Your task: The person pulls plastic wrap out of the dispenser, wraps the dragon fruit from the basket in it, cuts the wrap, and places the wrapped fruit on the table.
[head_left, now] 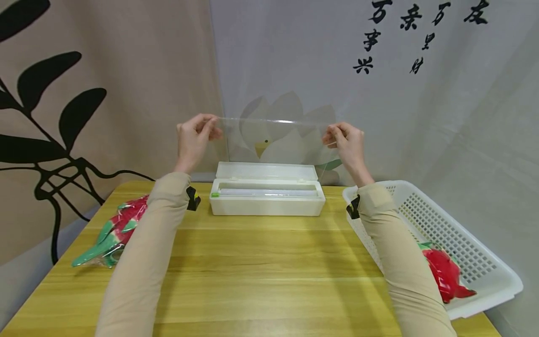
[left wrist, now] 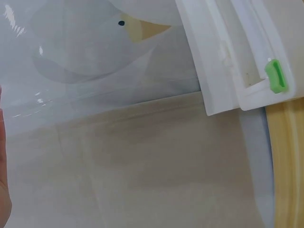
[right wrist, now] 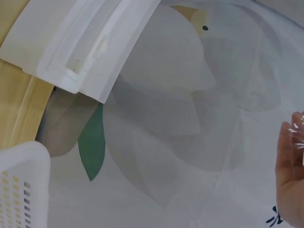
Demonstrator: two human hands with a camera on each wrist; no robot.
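Note:
A clear sheet of cling film [head_left: 278, 121] is stretched between both hands, its upper edge shining in the head view. My left hand [head_left: 195, 138] pinches the left corner between thumb and fingers, and my right hand [head_left: 347, 142] pinches the right corner. Below and between them stands a white cling film dispenser [head_left: 267, 207] with its lid [head_left: 267, 170] raised at the back and a film roll [head_left: 269, 192] inside. A green slider [left wrist: 276, 76] sits at one end of its front part. Only edges of the left hand and right hand show in their wrist views.
On the table's left lies a red and green dragon fruit [head_left: 126, 217] in clear film, partly behind the left sleeve. A white perforated basket [head_left: 497, 281] at the right holds another red dragon fruit [head_left: 446, 274]. Behind the wooden table [head_left: 261, 281] hangs a printed curtain [head_left: 286, 56].

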